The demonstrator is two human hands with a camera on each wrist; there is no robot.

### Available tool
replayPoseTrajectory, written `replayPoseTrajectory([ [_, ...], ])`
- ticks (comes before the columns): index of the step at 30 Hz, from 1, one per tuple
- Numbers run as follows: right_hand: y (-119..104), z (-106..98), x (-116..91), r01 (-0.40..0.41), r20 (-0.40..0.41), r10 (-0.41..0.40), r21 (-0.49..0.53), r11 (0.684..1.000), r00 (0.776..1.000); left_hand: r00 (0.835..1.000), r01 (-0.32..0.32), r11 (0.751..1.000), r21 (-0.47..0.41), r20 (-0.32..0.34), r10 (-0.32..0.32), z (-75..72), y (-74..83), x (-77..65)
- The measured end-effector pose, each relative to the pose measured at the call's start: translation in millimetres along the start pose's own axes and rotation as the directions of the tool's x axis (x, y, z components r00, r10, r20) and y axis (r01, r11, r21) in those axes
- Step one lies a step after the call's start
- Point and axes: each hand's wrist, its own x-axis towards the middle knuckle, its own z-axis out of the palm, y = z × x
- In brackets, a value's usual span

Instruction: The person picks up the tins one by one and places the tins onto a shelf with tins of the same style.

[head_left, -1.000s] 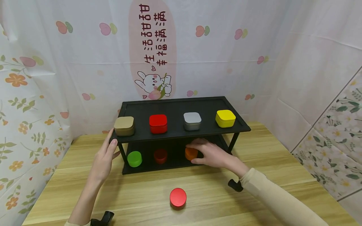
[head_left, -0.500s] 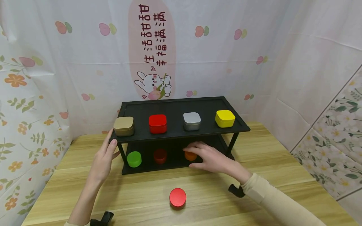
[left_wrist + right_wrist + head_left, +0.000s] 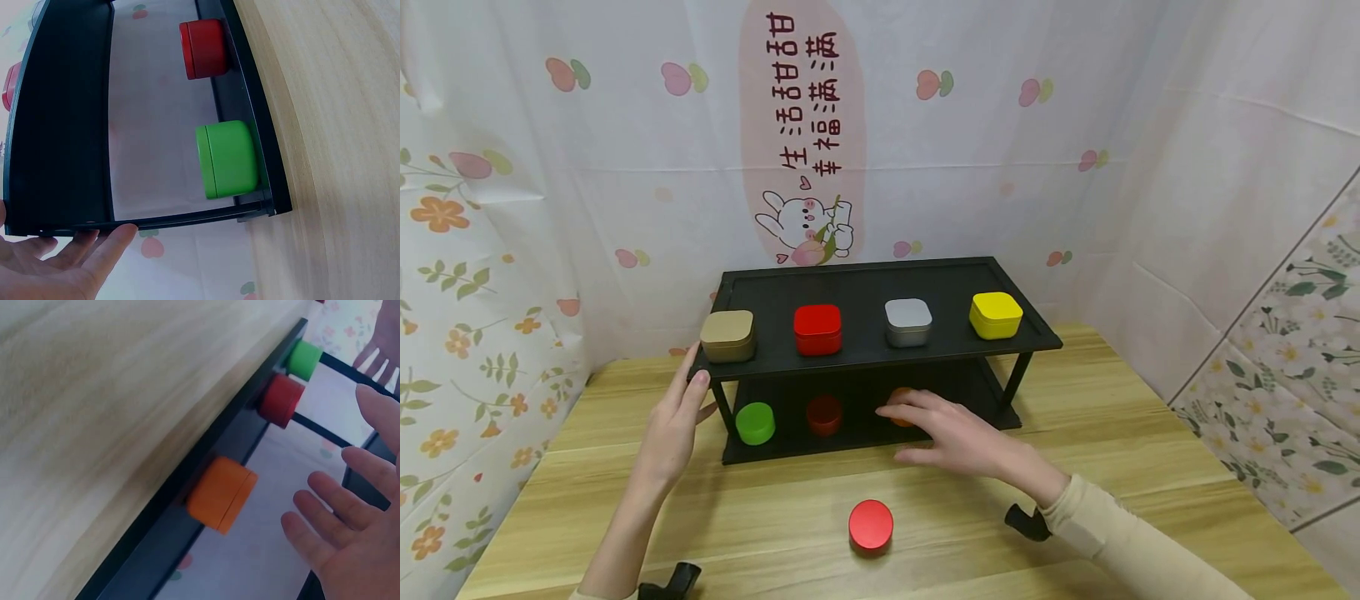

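Observation:
My left hand (image 3: 672, 425) rests against the left end of a two-tier black shelf (image 3: 857, 367), its thumb at the front corner. In the left wrist view, its fairly straight fingers (image 3: 112, 247) touch the shelf's end edge. My right hand (image 3: 951, 437) is before the lower tier with fingers spread, partly covering an orange round tin (image 3: 901, 406). The right wrist view shows a gap between these fingers and the orange tin (image 3: 222, 494). Along the lower tier also stand a green round tin (image 3: 756, 423) and a dark red round tin (image 3: 824, 415).
Gold (image 3: 728, 336), red (image 3: 817, 330), silver (image 3: 908, 322) and yellow (image 3: 996, 315) square tins line the upper tier's front. A red round tin (image 3: 871, 525) sits on the wooden table (image 3: 790, 533) before the shelf. Patterned cloth (image 3: 647, 183) hangs behind.
My right hand has let go of the orange tin and drawn slightly back toward me, its fingers spreading. The tin stays on the lower tier. My left hand keeps its place.

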Motion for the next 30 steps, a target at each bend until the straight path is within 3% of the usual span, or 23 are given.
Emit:
replayPoseTrajectory([
  [16,-31,11,-3,0.066,0.068,-0.073,0.098,0.993,0.995,1.000,0.002,1.000,0.010,0.002,-0.002,-0.1,0.0,-0.1],
  [30,-47,23,-5,0.147,0.172,-0.161,0.093,0.985,0.972,1.000,0.000,1.000,0.009,0.001,0.000,-0.5,-0.6,0.2],
])
